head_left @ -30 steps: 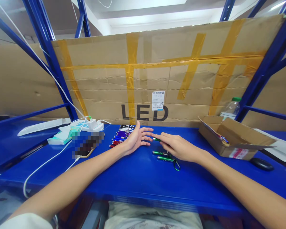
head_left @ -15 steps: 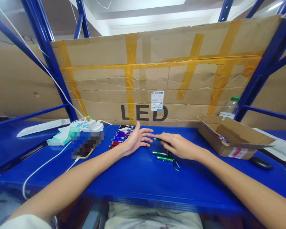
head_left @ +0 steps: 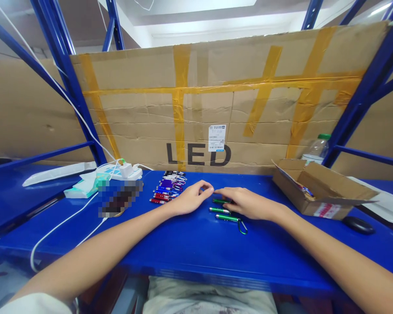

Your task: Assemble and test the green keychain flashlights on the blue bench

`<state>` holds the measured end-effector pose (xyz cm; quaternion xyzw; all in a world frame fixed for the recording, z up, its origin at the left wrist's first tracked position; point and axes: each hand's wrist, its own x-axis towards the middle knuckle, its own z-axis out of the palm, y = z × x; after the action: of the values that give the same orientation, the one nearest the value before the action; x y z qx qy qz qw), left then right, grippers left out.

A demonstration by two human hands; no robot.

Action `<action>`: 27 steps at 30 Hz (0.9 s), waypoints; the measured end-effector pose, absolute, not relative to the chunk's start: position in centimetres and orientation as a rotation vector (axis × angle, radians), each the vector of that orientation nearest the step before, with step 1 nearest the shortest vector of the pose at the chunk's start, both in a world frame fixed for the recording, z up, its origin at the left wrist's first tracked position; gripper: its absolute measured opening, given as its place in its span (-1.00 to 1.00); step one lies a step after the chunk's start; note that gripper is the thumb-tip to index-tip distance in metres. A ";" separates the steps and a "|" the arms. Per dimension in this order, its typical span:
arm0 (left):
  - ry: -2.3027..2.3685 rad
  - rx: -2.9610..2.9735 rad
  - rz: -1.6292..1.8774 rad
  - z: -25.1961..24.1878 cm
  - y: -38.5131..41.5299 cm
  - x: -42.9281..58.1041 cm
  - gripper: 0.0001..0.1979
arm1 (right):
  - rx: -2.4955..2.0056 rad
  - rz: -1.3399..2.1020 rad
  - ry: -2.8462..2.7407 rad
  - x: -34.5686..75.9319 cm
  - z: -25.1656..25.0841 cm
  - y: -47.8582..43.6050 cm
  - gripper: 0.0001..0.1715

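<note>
My left hand (head_left: 192, 198) is raised over the middle of the blue table, thumb and fingertips pressed together, with nothing showing between them. Its tips nearly meet the index finger of my right hand (head_left: 249, 203), whose fingers are stretched out and apart. Under the right hand lies a green metal penlight (head_left: 220, 201), partly covered by the fingers. Just nearer to me are a second green penlight (head_left: 218, 210) and a third green penlight (head_left: 227, 217) with a green carabiner clip. Left of my left hand, black, silver, purple, blue and red penlights (head_left: 163, 190) lie in a column.
An open cardboard box (head_left: 327, 185) stands at right, beside a black mouse (head_left: 358, 224) and a bottle (head_left: 317, 148). At left are a blurred phone (head_left: 121, 200), a white power strip (head_left: 114, 172), a tissue pack (head_left: 81, 187) and cables. A tall cardboard sheet (head_left: 144, 117) closes the back.
My left hand has gone from spread fingers to a closed pinch. The green penlight at my right fingertips now lies lower, in line with the other two, and the right fingers have spread above it.
</note>
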<state>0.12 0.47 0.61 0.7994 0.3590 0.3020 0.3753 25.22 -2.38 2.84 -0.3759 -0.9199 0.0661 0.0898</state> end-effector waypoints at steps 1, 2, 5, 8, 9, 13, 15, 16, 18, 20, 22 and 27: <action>0.919 2.129 0.756 0.6 0.3 0.0 -0.54 | -1.149 0.195 -2.747 25.3 2.9 -2.3 -0.52; 0.920 2.191 0.735 0.6 0.0 0.0 -0.58 | -1.180 0.191 -2.760 25.5 3.0 -2.3 -0.55; 0.886 2.372 0.694 0.7 -0.7 -0.2 -0.63 | -1.221 0.211 -2.779 26.0 3.2 -2.1 -0.63; 0.796 2.554 0.600 0.9 -1.3 -0.2 -0.56 | -1.172 0.297 -2.755 26.4 3.2 -1.9 -0.64; 0.773 2.603 0.552 1.0 -1.5 -0.2 -0.53 | -1.143 0.329 -2.742 26.5 3.2 -1.9 -0.64; 0.744 2.727 0.452 1.1 -1.6 -0.1 -0.45 | -1.061 0.437 -2.705 26.6 3.3 -1.7 -0.57; 0.739 2.760 0.460 1.0 -1.5 -0.1 -0.47 | -1.068 0.445 -2.699 26.5 3.4 -1.6 -0.54; 0.737 2.774 0.466 0.9 -1.3 -0.2 -0.51 | -1.084 0.434 -2.696 26.6 3.5 -1.6 -0.55; 0.741 2.798 0.476 0.9 -1.2 -0.2 -0.61 | -1.133 0.393 -2.693 26.6 3.6 -1.5 -0.58; 0.756 2.813 0.480 0.9 -1.1 -0.2 -0.67 | -1.204 0.351 -2.694 26.8 3.8 -1.5 -0.62; 0.770 2.822 0.485 0.9 -1.2 -0.3 -0.69 | -1.291 0.303 -2.697 27.0 3.9 -1.4 -0.63; 0.828 2.834 0.494 1.1 -1.3 -0.3 -0.73 | -1.385 0.107 -2.673 27.2 4.1 -1.6 -0.66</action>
<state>-0.28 -1.32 1.08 0.9441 0.2758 0.1645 0.0742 27.23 -1.59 4.05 -0.4587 -0.8855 0.0356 0.0644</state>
